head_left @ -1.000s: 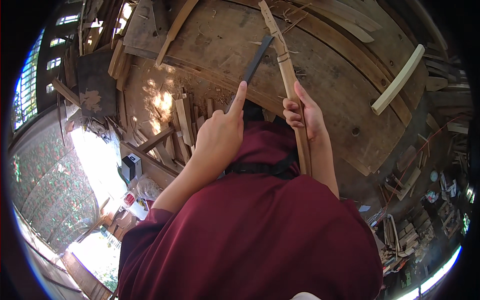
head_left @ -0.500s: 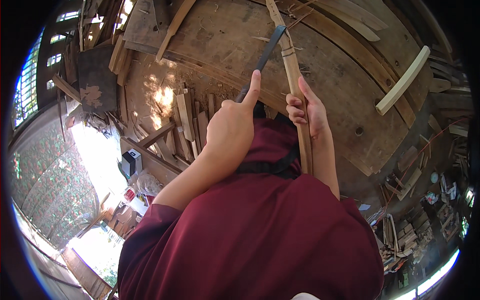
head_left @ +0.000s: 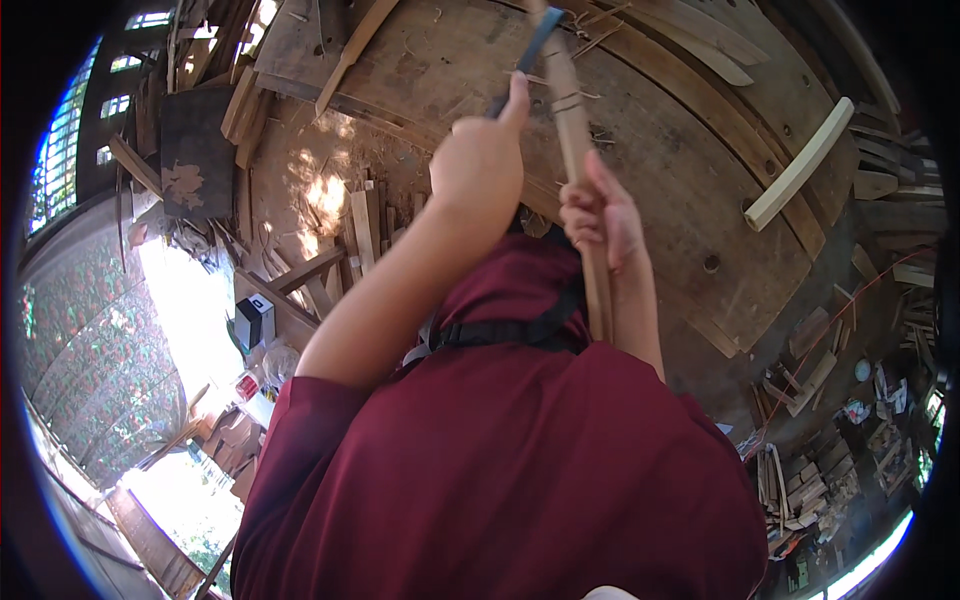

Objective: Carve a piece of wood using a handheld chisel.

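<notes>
My left hand (head_left: 478, 165) is closed round the dark handle of a long, narrow-bladed knife (head_left: 540, 42), its index finger stretched along the back. The far part of the blade lies against or just over the upper end of a long wooden stick (head_left: 568, 110); blur hides whether they touch. My right hand (head_left: 606, 218) wraps the stick lower down, thumb pointing up along it. Dark lines cross the stick between blade and right hand. Its lower end reaches my dark red shirt (head_left: 500, 470). Thin wood shavings (head_left: 590, 42) show beside the blade.
Beneath the stick stands a worn wooden workbench (head_left: 660, 190) with round holes. A pale curved wood piece (head_left: 800, 165) lies on its right side. Offcuts (head_left: 365, 225) lean at the left, and more scrap wood (head_left: 805, 490) is piled at the lower right.
My left hand and the knife have slid up and away from me, toward the stick's far end. My right hand and the stick have shifted slightly left.
</notes>
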Available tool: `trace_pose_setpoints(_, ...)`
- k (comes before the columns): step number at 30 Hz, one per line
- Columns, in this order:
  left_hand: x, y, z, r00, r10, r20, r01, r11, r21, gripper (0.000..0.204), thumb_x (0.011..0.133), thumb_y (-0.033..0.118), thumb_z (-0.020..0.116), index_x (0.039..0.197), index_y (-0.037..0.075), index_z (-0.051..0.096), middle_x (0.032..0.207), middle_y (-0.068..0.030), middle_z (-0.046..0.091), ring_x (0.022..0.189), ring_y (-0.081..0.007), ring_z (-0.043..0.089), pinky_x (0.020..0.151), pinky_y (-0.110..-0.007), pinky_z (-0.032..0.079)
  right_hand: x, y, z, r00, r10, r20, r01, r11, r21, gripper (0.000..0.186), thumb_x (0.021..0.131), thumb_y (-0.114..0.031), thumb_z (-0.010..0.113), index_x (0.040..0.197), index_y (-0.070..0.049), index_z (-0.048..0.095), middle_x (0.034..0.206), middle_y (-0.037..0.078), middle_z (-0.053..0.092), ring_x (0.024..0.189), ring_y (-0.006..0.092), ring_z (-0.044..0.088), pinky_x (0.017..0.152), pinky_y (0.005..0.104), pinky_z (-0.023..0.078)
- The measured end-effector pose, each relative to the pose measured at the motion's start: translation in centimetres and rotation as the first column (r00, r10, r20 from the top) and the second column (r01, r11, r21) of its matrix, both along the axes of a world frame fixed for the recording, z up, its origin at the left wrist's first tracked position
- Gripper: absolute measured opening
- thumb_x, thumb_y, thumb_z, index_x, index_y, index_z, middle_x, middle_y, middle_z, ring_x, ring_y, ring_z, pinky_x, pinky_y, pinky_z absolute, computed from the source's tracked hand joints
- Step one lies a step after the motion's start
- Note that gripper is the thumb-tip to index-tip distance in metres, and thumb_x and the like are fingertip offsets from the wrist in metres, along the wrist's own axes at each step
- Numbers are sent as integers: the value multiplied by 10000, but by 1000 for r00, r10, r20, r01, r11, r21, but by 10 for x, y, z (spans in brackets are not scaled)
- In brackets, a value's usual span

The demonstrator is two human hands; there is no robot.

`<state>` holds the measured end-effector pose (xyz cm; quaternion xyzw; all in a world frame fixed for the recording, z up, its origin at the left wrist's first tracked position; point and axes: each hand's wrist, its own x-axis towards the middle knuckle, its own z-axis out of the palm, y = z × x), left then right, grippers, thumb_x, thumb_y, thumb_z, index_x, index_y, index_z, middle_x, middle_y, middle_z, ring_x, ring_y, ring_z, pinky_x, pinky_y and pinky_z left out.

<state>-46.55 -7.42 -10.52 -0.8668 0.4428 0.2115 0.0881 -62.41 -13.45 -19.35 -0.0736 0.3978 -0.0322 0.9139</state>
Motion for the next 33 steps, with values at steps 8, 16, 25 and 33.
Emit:
trace_pose_setpoints(8,49,8,3,996,70,-61,-80,979,-189,567,942,186,486,1487,166,332,867,-302,657,850,-485,637,789,-556,495,-23,6,11,996,-83,33,85,995,-43,455,937,-480,611,1275,-222,451,684,-36,392,480,31,334,353,160,225)
trace_pose_setpoints(16,5,44,21,970,30,-241,-81,975,-205,590,961,213,507,1512,195,298,738,-272,633,751,-466,635,714,-542,489,-13,0,37,995,-45,-93,21,970,-244,468,977,-413,572,1393,-226,466,663,-45,374,462,32,325,365,161,244)
trace_pose_setpoints(25,-16,44,18,964,32,-264,-88,976,-200,607,971,182,488,1530,180,251,699,-258,624,693,-459,630,687,-554,483,-3,6,48,965,-51,-258,-61,911,-409,481,985,-303,596,1448,-260,473,623,-75,391,438,16,315,380,175,249)
trace_pose_setpoints(33,-18,25,4,971,77,-228,-111,984,-142,597,972,170,474,1523,135,244,705,-270,630,680,-462,629,637,-551,485,-2,9,50,958,-55,-282,-91,874,-478,504,981,-298,601,1461,-247,457,625,-81,385,440,7,323,390,178,246)
